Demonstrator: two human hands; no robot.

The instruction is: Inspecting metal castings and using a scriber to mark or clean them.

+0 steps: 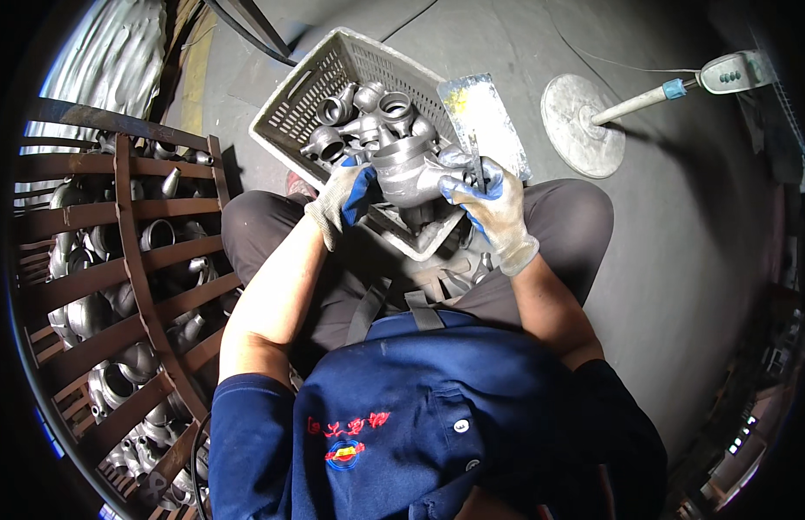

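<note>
A grey metal casting point(404, 173), with a wide round mouth and a narrower neck, is held above the near side of a plastic crate. My left hand point(342, 198), in a white and blue glove, is closed on the casting's left side. My right hand point(499, 204), gloved alike, is at the neck with its fingers bent round a slim, flat metal tool point(476, 156) that points away from me. The tool's lower end and its exact kind are hidden. Several similar castings point(337, 108) lie in the crate point(277, 117) beyond my hands.
A brown slatted metal cage point(125, 199) full of castings stands at my left. Right of the crate lies a pale, worn flat board point(506, 130). Farther right is a stand with a round base point(584, 126), a pole and a cable. Small metal pieces point(459, 276) lie between my legs.
</note>
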